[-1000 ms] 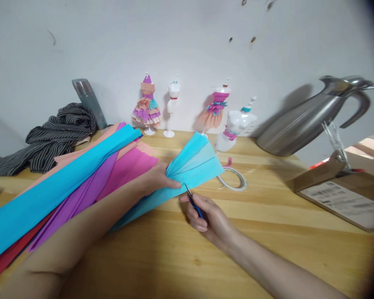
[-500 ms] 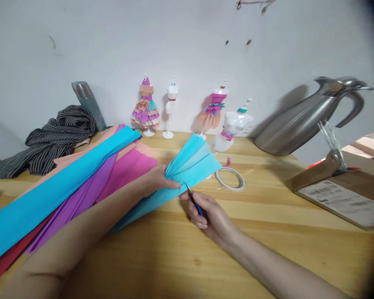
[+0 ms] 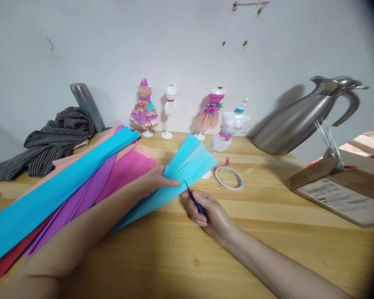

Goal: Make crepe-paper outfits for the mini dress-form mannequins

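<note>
My left hand (image 3: 156,180) pinches a light blue sheet of crepe paper (image 3: 195,160), gathered at the thumb and fanned out beyond it. Its lower part trails under my left forearm. My right hand (image 3: 205,209) is closed on small scissors with blue handles (image 3: 195,202); their blades lie against the near edge of the paper, just right of my left thumb. How far the blades are parted I cannot tell. Left of my hands lie folded lengths of crepe paper: bright blue (image 3: 68,174), purple (image 3: 87,189) and pink (image 3: 127,170).
Along the wall stand small mannequins, among them one in a ruffled paper dress (image 3: 144,106) and a white bust (image 3: 232,122). A tape roll (image 3: 229,178) lies right of the paper. Further right are a steel jug (image 3: 296,120) and a cardboard box (image 3: 345,195); a striped cloth (image 3: 59,133) and flask (image 3: 87,106) sit left.
The view has shifted slightly, so the background sits a little further left. Both hands, the paper and the scissors keep nearly the same position relative to each other.
</note>
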Demonstrator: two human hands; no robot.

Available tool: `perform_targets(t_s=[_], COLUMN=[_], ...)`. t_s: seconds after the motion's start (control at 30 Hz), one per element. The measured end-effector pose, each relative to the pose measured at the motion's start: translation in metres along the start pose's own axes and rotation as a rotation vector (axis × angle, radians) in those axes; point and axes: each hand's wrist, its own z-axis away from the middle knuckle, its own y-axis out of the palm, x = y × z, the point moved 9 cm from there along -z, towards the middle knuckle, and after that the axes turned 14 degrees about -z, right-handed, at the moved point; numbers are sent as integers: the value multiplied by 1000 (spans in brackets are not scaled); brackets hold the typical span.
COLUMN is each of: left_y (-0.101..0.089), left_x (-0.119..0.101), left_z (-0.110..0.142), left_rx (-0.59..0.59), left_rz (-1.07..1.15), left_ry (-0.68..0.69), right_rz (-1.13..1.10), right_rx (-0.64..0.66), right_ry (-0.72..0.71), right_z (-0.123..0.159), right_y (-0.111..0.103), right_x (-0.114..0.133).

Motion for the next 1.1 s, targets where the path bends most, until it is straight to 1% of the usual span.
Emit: perform_targets(t_s=[0.1,0.17,0.2,0.27,0.33,0.4,0.5,0.57,0.67,0.77,0.93,1.1], left_y=[4,2,1,3,3,-2,-14,-16,-18,-23,-28,-39], left_x=[1,-5,-8,-14,-15,-9,1,2,2,1,-2,-3], left_z=[0,0,0,-1,-2,-3,-3,-3,-4,-3,-2,-3], left_rx=[62,36,33,64,83,50,-50,-74,-103,-143,-178,-286], left_rz=[-44,-20,17,123,212,227,96,-13,-94,-125,-153,-224], left_ry=[-30,-5,17,51,45,-6,-65,-55,-39,-57,-35,5], right_rz=[-3,-13,-20,-30,-26,-17,-19,-28,-34,-22,-21,-14], right_rx=[-2,-5,-5,-4,-3,-4,-11,-14,-7,7,36,67], right_ry=[1,-1,-6,-20,-33,-37,-24,-19,-15,-16,-25,-37], right_z=[-1,-1,-2,-2,-3,-3,-4,-4,-5,-5,-4,-2], right_y=[-1,-1,-1,-1,-1,-1,-2,-2,-2,-2,0,5], right_x=[0,1,2,3,5,5,4,3,2,1,0,1])
